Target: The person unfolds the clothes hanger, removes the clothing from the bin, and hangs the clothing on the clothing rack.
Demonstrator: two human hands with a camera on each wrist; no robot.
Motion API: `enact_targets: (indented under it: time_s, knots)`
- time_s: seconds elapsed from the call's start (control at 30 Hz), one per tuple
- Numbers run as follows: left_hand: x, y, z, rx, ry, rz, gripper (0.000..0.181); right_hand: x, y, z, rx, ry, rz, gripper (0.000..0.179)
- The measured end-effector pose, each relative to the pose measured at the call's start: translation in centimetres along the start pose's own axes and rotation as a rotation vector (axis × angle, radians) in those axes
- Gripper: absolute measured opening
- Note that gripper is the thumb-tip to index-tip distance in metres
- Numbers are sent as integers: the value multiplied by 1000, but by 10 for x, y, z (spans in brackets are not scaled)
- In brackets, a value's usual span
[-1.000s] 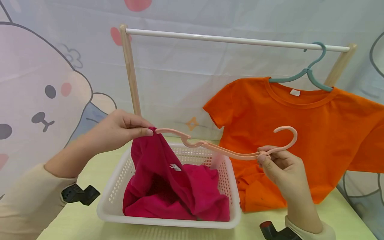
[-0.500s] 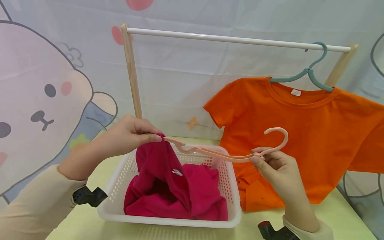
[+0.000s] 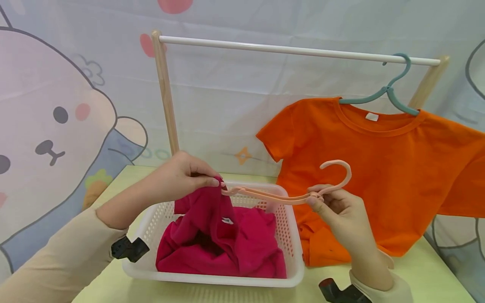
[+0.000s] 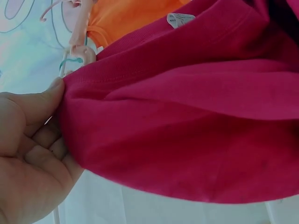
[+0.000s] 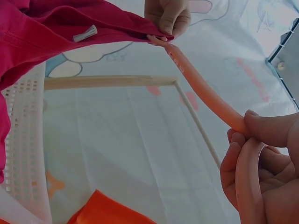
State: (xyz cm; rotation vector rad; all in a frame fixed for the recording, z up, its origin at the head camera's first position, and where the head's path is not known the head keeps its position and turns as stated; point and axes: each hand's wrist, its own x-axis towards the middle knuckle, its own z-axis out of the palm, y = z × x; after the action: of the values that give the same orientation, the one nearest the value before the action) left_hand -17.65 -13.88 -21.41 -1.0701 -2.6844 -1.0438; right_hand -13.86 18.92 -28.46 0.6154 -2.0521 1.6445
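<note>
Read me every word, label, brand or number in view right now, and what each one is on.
No text is readable.
White tag on the magenta garment: too blurred to read.
Collar label on the orange shirt: too small to read.
Peach hanger: small marks in the right wrist view, too blurred to make out.
Backdrop: faint marks in that same view, possibly lettering, unreadable.

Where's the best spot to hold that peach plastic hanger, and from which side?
Probably the central joint under the curved hook, coming from the person's right. One arm of the peach plastic hanger points left into the crimson cloth garment, while the joint sits outside the cloth. The right grip pinches it there.
</note>
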Motion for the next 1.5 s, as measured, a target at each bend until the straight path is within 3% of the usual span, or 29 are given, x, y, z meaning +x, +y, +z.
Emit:
enact_targets:
  time_s: [0.27, 0.47, 0.6, 0.9, 1.17, 1.5]
  knots:
    - [6, 4, 11, 23, -6, -34, 14, 2, 2, 6, 19, 9, -37, 23]
    - [11, 4, 21, 37, -9, -8, 14, 2, 1, 11, 34, -1, -7, 13]
    - [15, 5, 25, 36, 5, 15, 13, 1, 0, 14, -33, 7, 19, 13]
    - [16, 4, 26, -30, -10, 21, 14, 2, 0, 12, -91, 15, 25, 14]
    - [13, 6, 20, -90, -7, -19, 15, 2, 1, 9, -84, 16, 24, 12]
    - [15, 7, 24, -33, -7, 7, 15, 2, -1, 10, -51, 29, -20, 13]
